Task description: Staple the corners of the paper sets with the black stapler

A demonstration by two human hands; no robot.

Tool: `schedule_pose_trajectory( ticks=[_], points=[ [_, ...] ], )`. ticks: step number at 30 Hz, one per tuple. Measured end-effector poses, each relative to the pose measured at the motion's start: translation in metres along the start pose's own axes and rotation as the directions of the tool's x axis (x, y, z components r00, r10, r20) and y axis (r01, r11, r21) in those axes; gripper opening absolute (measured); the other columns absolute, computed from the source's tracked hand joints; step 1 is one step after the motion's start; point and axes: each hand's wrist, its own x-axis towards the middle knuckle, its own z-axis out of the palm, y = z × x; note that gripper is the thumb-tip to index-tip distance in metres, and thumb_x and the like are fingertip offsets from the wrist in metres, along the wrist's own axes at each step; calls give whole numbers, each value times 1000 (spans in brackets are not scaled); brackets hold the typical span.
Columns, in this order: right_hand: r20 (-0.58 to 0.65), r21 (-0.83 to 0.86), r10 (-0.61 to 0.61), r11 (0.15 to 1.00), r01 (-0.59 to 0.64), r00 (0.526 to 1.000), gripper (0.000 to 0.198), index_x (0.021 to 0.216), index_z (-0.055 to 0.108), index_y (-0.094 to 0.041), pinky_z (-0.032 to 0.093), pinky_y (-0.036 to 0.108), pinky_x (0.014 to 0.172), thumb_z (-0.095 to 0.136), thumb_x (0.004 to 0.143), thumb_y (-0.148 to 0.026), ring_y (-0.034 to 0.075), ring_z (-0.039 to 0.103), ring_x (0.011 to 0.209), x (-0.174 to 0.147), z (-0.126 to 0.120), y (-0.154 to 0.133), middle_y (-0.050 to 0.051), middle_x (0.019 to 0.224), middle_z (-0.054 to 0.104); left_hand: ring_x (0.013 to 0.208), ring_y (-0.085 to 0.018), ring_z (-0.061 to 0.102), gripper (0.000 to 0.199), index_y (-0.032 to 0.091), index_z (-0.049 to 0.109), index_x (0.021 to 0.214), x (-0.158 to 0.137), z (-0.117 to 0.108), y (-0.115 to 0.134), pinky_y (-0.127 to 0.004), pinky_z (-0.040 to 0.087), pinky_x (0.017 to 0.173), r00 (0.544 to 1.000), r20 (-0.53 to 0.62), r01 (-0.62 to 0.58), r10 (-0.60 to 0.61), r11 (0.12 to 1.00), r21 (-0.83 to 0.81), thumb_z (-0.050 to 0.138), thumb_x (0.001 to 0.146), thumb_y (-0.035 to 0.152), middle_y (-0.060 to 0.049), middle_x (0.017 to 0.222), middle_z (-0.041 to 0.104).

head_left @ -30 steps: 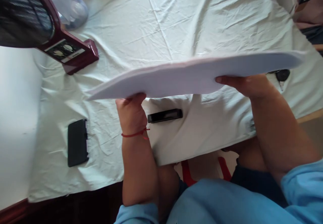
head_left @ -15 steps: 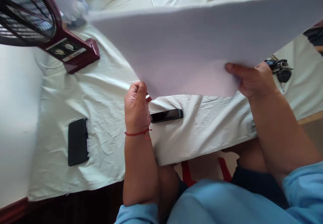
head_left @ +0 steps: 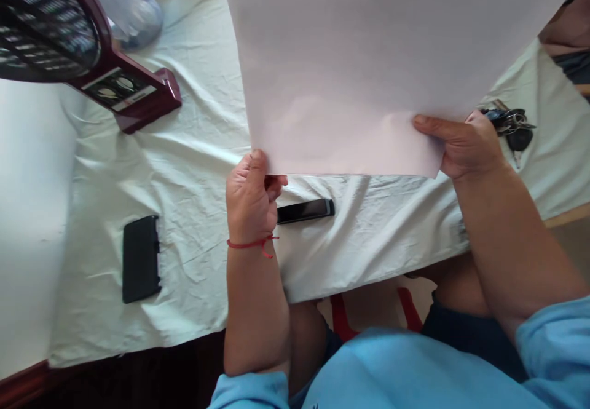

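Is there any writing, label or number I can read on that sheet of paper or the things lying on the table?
Sheet of paper: blank on the side that shows.
Label on the dark red racket handle: a small white strip with print, too blurred to read.
Black case, black bar, keys: no readable text.

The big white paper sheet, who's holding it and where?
Both hands hold the large white paper sheet by its near bottom edge: left hand pinches the left corner, right hand the right corner.

the sheet of paper (head_left: 369,71) has swung up from lying nearly flat to facing the camera. it now hides most of the tablecloth (head_left: 184,169) behind it.
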Motion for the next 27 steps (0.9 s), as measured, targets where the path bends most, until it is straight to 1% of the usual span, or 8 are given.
schedule_pose_trajectory(
  ticks=[5,9,13,17,20,23,25,27],
  points=[
    [12,3,-4,1000,4,1000,63,115,81,-25,58,46,139,115,63,-32,33,76,152,1,-1,1,8,140,90,56,-10,41,55,25,59,80,-2,1,2,-24,33,48,998,36,-48,49,999,-12,102,99,53,5,69,47],
    [14,14,-15,1000,15,1000,66,115,80,-26,58,47,139,118,62,-34,34,75,153,1,-1,1,9,140,89,60,-11,41,50,25,60,81,-4,1,-1,-22,36,51,995,44,-86,87,996,-19,99,105,47,5,72,45],
    [9,10,-28,1000,28,1000,65,113,78,-25,58,47,138,117,61,-35,34,74,154,0,0,0,10,139,89,60,-11,41,48,25,60,84,-4,1,-2,-22,37,51,994,46,-94,95,995,-29,98,105,46,5,74,45],
    [-7,-2,-27,1000,27,1000,65,114,77,-24,58,44,138,115,62,-34,33,73,156,1,-1,0,11,145,87,59,-11,39,50,26,56,83,-5,4,2,-22,36,51,996,49,-80,80,997,-5,95,106,47,5,71,42],
    [-11,-11,0,1000,0,1000,57,111,80,-23,60,44,136,114,67,-36,33,75,151,3,-4,2,11,144,88,59,-11,41,49,25,56,82,-5,4,3,-22,37,52,996,72,-62,61,998,8,95,103,46,5,73,44],
    [-23,-19,74,997,-75,997,55,112,82,-22,63,47,133,114,68,-29,32,81,139,4,-9,1,11,138,89,60,-10,43,45,24,61,83,-3,-1,-2,-20,34,51,991,130,-45,41,999,27,98,96,46,4,74,49],
    [-40,-46,127,991,-129,991,53,112,82,-20,65,49,129,113,69,-24,32,83,133,5,-13,-1,12,135,90,60,-10,46,40,23,66,85,-1,-5,-6,-20,34,51,987,162,-21,8,997,81,99,91,45,3,74,54],
    [-55,-94,161,982,-165,985,47,110,83,-18,68,48,124,110,72,-22,31,84,127,5,-18,-4,12,131,91,62,-12,52,35,23,67,84,0,-9,-8,-21,38,53,981,193,-13,-21,985,173,96,88,43,1,72,60]
  ],
)
